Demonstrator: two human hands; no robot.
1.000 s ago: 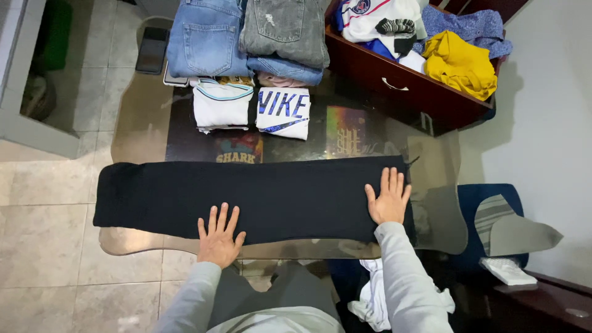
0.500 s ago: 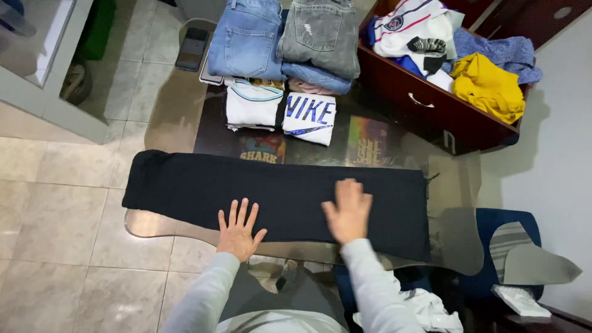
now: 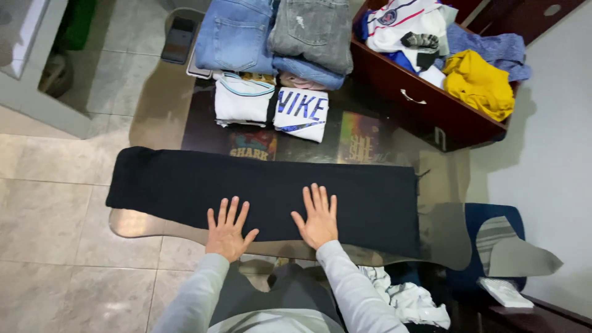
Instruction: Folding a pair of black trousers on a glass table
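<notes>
Garment point(image 3: 265, 194) under left hand point(image 3: 227, 232), right hand point(image 3: 318, 219)

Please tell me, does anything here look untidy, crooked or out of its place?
Yes. The left end of the black garment hangs past the edge of the glass table, over the floor. The clothes in the open wooden drawer lie in a loose, unfolded heap. The folded stacks behind look neat. Both hands lie flat on the garment.

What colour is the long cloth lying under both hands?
Plain black, no pattern: the long cloth shows best in the head view, the only one.
</notes>
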